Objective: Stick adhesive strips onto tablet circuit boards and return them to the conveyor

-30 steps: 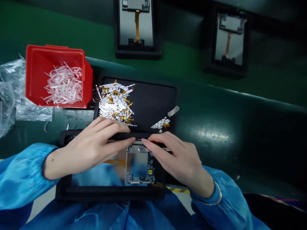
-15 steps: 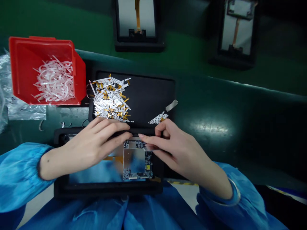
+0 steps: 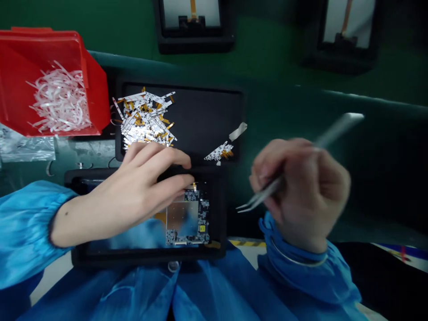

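Note:
My left hand (image 3: 152, 178) reaches over the black-framed screen unit (image 3: 140, 257). Its thumb rests at the top edge of a circuit board (image 3: 182, 218), apart from the bent index finger. Beside the thumb tip shows a small gold-and-white flex piece (image 3: 195, 187). Off to the right, in the air, my right hand (image 3: 301, 187) grips a pair of metal tweezers (image 3: 272, 189), somewhat blurred. Their bent tips point left and down, slightly apart, with nothing visible between them. The board has a silver shield plate and a yellow sticker.
Behind the unit, a black tray (image 3: 207, 107) bears a pile of white flex strips (image 3: 147, 118), a smaller row of strips (image 3: 219, 151) and a pale scrap (image 3: 238, 131). A red bin (image 3: 96, 89) with white paper shreds stands left. Further screen units (image 3: 195, 42) sit at the back.
My right hand has left the board and moved right, bringing the tweezers into plain view. My left hand stays over the board's top edge. The whole view has shifted slightly.

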A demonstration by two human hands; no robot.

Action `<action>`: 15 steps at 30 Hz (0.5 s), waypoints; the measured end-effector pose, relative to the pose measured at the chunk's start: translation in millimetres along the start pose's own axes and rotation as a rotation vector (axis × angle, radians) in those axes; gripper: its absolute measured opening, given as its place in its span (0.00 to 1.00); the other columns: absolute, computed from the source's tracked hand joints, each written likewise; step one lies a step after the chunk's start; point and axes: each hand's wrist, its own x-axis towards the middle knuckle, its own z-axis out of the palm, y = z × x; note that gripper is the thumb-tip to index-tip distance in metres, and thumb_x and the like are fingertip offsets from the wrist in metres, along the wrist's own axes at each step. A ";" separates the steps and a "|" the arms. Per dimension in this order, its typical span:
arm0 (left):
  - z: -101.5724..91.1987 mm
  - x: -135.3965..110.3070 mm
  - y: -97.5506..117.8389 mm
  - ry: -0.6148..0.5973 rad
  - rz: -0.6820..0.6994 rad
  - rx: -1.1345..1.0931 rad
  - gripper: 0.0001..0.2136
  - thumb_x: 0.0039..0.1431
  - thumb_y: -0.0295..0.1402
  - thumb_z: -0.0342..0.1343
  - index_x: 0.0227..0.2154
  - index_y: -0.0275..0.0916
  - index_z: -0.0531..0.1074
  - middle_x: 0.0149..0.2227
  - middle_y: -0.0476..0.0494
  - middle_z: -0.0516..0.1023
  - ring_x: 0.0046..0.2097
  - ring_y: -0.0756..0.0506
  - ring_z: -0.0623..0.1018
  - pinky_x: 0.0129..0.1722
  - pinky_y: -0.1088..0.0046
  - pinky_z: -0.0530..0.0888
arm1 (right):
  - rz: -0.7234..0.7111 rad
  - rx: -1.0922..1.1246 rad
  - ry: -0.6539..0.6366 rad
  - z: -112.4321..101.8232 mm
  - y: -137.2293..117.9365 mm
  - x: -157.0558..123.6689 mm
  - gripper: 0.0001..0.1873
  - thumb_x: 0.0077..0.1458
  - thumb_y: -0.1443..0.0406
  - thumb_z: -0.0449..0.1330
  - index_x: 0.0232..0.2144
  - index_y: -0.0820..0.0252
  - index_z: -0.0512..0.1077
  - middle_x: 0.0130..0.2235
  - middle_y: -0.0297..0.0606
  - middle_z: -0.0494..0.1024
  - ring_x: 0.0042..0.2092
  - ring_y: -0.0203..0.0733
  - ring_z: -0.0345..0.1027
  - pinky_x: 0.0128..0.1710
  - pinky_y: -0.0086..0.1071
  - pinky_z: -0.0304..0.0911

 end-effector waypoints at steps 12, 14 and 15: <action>5.8 1.7 -1.9 -0.001 0.082 -0.039 0.11 0.72 0.29 0.47 0.50 0.39 0.73 0.49 0.38 0.72 0.49 0.39 0.70 0.41 0.63 0.60 | 0.253 0.405 -0.125 18.1 4.9 12.7 0.20 0.56 0.70 0.68 0.39 0.51 0.60 0.30 0.22 0.77 0.26 0.38 0.79 0.19 0.26 0.75; 6.0 2.9 -0.9 0.004 0.083 -0.033 0.10 0.71 0.28 0.49 0.49 0.39 0.73 0.49 0.38 0.72 0.49 0.39 0.70 0.41 0.63 0.60 | 0.249 0.421 -0.114 18.8 6.5 13.2 0.20 0.56 0.68 0.70 0.38 0.52 0.60 0.28 0.22 0.77 0.25 0.39 0.79 0.18 0.26 0.74; 6.2 3.8 -0.3 0.010 0.084 -0.033 0.09 0.71 0.28 0.50 0.48 0.38 0.73 0.48 0.38 0.72 0.49 0.39 0.70 0.40 0.63 0.60 | 0.251 0.428 -0.112 19.2 7.4 13.3 0.20 0.56 0.67 0.70 0.37 0.52 0.60 0.28 0.22 0.77 0.24 0.39 0.79 0.18 0.26 0.74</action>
